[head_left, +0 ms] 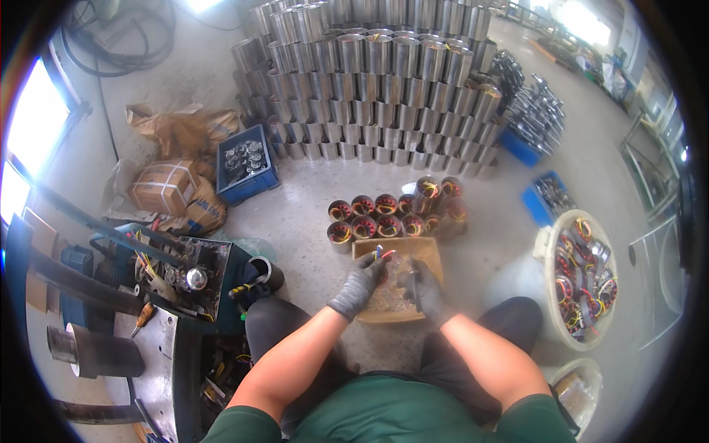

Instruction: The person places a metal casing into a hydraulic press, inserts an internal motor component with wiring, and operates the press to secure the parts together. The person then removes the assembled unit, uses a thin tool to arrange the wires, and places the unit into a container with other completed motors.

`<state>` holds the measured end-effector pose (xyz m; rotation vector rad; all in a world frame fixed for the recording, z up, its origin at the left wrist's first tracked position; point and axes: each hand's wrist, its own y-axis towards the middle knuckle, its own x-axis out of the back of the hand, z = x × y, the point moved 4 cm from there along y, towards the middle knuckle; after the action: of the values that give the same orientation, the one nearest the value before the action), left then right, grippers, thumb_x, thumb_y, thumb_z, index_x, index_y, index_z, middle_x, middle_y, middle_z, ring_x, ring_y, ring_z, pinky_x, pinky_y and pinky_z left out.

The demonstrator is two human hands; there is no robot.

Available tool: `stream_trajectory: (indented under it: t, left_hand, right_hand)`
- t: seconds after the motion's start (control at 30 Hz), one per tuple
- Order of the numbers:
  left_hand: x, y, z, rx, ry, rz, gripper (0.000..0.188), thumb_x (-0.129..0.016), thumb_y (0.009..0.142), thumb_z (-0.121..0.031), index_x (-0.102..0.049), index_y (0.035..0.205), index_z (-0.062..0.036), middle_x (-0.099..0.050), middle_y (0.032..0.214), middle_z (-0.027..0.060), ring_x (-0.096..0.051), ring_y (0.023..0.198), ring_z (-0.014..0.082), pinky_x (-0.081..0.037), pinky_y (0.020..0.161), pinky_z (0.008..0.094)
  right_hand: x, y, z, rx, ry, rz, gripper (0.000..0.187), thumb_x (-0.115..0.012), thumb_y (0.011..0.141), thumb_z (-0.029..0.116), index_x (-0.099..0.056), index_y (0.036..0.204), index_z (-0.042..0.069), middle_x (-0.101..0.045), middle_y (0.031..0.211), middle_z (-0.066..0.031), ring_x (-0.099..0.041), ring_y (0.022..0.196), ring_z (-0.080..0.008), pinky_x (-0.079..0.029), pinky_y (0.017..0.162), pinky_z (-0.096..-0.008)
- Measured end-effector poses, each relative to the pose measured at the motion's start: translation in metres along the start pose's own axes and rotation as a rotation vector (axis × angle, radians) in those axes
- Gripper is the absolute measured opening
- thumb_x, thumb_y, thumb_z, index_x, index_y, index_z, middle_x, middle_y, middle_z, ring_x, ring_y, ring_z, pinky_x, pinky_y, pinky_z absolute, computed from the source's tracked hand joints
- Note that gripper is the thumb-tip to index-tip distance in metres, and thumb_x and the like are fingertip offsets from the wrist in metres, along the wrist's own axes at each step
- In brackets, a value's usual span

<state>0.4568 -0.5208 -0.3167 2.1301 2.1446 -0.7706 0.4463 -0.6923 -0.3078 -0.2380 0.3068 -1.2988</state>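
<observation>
Over a cardboard box (432, 255) with small scraps in it, both my gloved hands are close together. My left hand (357, 286) is closed around a small part with coloured wires (386, 254), red, blue and white, sticking up; the glove hides most of it. In my right hand (433, 294) is a slim dark tool (415, 288), upright and a little apart from the wires; its exact kind is unclear. Just beyond the box stand several metal cylinders (363, 226) with red windings and yellow wires inside.
Stacked shiny metal tubes (377, 96) form a wall ahead. A white tub (550, 280) of wired parts is at my right. On the left are a machine bench (159, 354), a screwdriver (143, 317), a blue crate (251, 190) and a strapped carton (164, 186).
</observation>
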Motion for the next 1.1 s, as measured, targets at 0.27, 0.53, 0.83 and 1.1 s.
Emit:
stream_trajectory:
  t: [0.27,0.53,0.83,1.1]
  left_hand:
    - [-0.007,-0.009,-0.016,0.064,0.051,-0.071,0.019,-0.058,0.1,-0.014,-0.07,0.11,-0.0026,-0.063,0.083,-0.0025,-0.051,0.068,0.0059,-0.042,0.058,0.0224]
    - [0.0,-0.002,-0.005,0.07,0.373,-0.014,0.024,-0.063,0.099,-0.02,-0.07,0.116,-0.0055,-0.061,0.077,-0.0042,-0.047,0.061,0.0057,-0.04,0.055,0.0231]
    - [0.019,0.015,0.021,0.095,0.707,0.203,0.035,-0.066,0.095,-0.029,-0.068,0.122,-0.0057,-0.068,0.087,0.0105,-0.062,0.077,0.0166,-0.051,0.076,0.0331]
    - [0.01,0.007,0.012,0.229,0.805,0.232,0.032,-0.065,0.097,-0.025,-0.069,0.122,-0.0049,-0.074,0.101,0.0093,-0.065,0.088,0.0139,-0.052,0.085,0.0319]
  right_hand:
    - [0.001,0.0,-0.024,-0.125,0.067,0.269,0.064,-0.075,0.09,0.036,-0.049,0.142,0.008,-0.059,0.091,-0.0009,-0.056,0.075,-0.0088,-0.05,0.062,-0.0254]
    - [0.008,0.003,-0.016,-0.239,-0.028,0.296,0.045,-0.072,0.091,0.037,-0.061,0.128,0.014,-0.051,0.071,0.0049,-0.049,0.06,-0.0074,-0.041,0.052,-0.0256]
    - [0.011,-0.001,-0.003,-0.412,-0.193,0.317,0.042,-0.067,0.094,0.043,-0.062,0.129,0.021,-0.043,0.061,0.0068,-0.044,0.05,-0.0064,-0.036,0.045,-0.0251]
    - [0.018,0.0,-0.021,-0.476,-0.092,0.379,0.036,-0.068,0.095,0.037,-0.063,0.126,0.019,-0.046,0.062,0.0054,-0.043,0.047,-0.0082,-0.033,0.042,-0.0245]
